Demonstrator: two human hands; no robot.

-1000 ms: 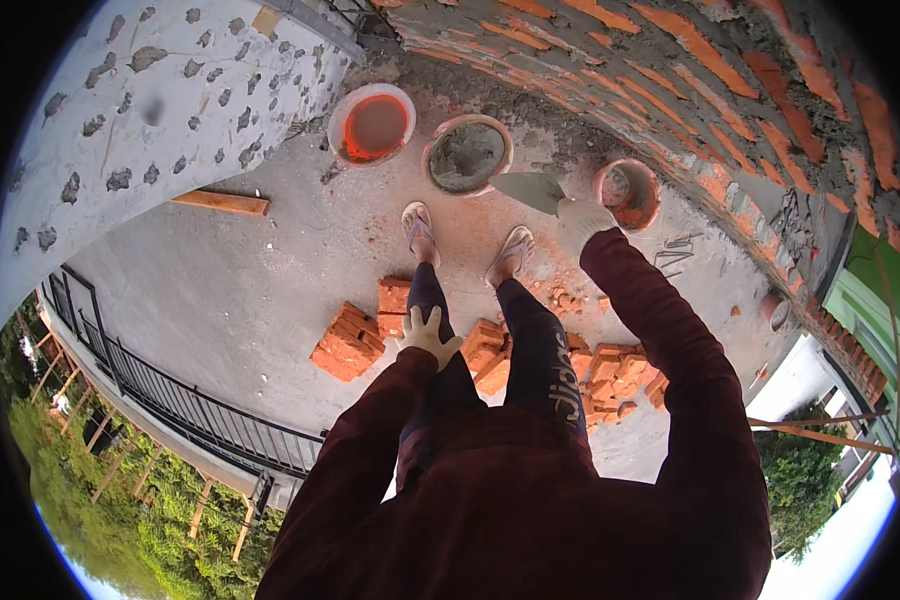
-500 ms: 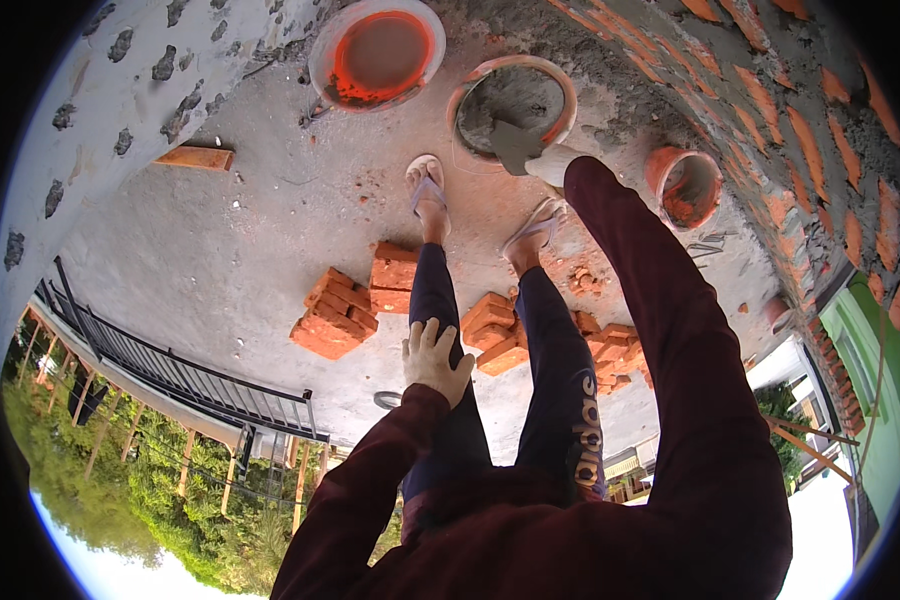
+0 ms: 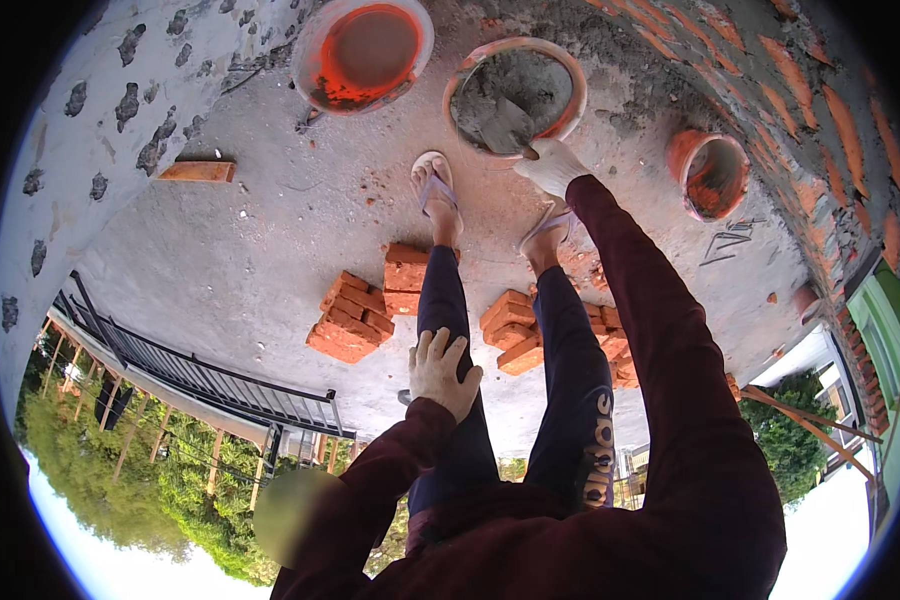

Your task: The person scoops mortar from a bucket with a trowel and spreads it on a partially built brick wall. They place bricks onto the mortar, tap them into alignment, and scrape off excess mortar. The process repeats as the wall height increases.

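Note:
My gloved right hand (image 3: 555, 167) is closed on the handle of a trowel (image 3: 508, 128), at the near rim of a round basin (image 3: 574, 118). The trowel's blade lies against the grey wet mortar (image 3: 515, 88) inside that basin. My left hand (image 3: 444, 375), also gloved, rests on my left thigh near the knee with its fingers spread and holds nothing. To the left of the mortar basin stands an orange-red basin (image 3: 322, 92) with greyish liquid in it.
An orange bucket (image 3: 687, 160) lies tilted to the right, by a brick wall (image 3: 850, 130). Stacked red bricks (image 3: 350, 318) sit around my feet, and more bricks (image 3: 513, 332) lie between my legs. A wood piece (image 3: 198, 172) lies left; a black railing (image 3: 210, 385) edges the floor.
The trowel has gone from the basin's near rim into the mortar, its blade now lower in the mix. My left hand stays on my leg. The view has shifted slightly.

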